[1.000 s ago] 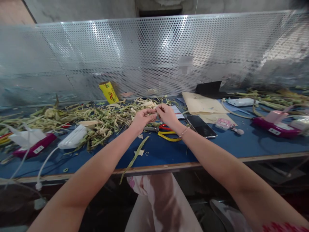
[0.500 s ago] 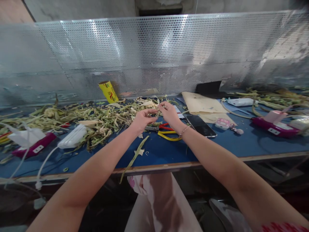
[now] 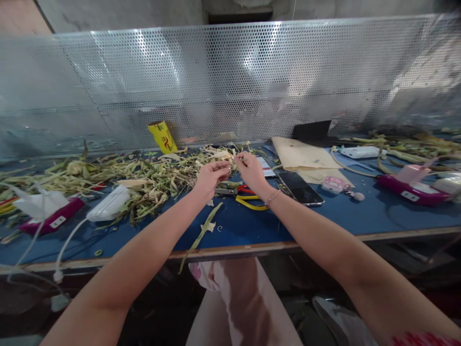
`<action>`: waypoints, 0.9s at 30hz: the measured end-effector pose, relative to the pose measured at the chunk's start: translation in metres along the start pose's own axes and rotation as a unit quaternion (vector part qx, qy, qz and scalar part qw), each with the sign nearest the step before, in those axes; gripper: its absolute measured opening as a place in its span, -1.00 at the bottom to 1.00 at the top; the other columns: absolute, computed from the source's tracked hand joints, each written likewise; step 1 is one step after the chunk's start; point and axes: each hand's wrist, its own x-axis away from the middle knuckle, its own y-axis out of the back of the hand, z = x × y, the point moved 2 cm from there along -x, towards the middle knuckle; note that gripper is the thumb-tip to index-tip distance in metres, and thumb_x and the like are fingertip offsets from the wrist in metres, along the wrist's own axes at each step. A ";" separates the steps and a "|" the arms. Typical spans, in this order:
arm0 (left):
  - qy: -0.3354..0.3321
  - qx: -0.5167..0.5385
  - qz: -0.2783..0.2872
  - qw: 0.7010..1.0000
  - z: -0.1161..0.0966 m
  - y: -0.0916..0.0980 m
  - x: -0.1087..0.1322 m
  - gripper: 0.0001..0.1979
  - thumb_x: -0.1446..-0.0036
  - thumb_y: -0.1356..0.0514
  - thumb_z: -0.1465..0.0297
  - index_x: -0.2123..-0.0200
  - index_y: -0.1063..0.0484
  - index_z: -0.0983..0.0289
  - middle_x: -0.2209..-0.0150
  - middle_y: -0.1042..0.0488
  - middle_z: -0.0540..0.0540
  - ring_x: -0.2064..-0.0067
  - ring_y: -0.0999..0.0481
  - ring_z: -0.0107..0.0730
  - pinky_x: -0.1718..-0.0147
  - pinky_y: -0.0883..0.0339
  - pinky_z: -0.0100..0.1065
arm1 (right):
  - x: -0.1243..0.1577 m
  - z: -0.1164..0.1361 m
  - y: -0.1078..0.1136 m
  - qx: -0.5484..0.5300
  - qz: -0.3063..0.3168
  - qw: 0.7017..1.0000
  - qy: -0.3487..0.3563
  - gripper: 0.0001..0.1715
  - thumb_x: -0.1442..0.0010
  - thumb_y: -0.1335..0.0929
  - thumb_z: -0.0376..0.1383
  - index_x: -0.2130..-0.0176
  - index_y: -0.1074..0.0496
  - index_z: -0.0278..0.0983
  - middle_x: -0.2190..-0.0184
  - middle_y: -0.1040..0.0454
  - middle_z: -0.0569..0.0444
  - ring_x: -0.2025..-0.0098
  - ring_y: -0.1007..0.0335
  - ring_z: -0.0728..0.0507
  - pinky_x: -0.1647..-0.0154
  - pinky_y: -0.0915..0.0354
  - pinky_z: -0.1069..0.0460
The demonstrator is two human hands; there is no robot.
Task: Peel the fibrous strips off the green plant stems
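My left hand point(image 3: 212, 179) and my right hand point(image 3: 249, 169) are close together over the table, a small gap between their fingertips. The left fingers are pinched together; whatever they hold is too small to make out. On my right hand, thumb and forefinger also press together, and the thing between them cannot be made out. Behind and left of the hands spreads a heap of dry green-and-tan plant scraps point(image 3: 158, 173). Just below them lie a grey metal cutting tool point(image 3: 226, 191) and yellow handles point(image 3: 248, 205), with red handles partly hidden by my right hand.
A smartphone point(image 3: 301, 188), brown paper point(image 3: 306, 156) and pink case point(image 3: 333, 184) lie to the right. A white charger point(image 3: 109, 203) and purple power strip point(image 3: 54, 216) sit left. A yellow tube point(image 3: 163, 137) leans at the perforated screen point(image 3: 216, 86). One leaf strip point(image 3: 201, 233) overhangs the edge.
My left hand has shifted slightly left, and its fingers have drawn closer together. The gap between the hands has widened a little. The things on the table have not moved.
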 end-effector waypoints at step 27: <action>-0.101 -0.266 0.060 0.957 -0.009 -0.009 0.011 -0.59 0.16 -0.17 0.53 0.13 -0.36 0.40 0.58 -0.35 -0.02 0.56 -0.29 -0.54 0.55 -0.16 -0.46 | -0.002 -0.007 -0.004 -0.025 -0.044 0.999 -0.011 -0.86 -0.08 -0.22 -0.25 0.47 -0.24 -0.24 0.63 -0.20 0.20 0.59 -0.08 0.01 0.51 -0.04 0.07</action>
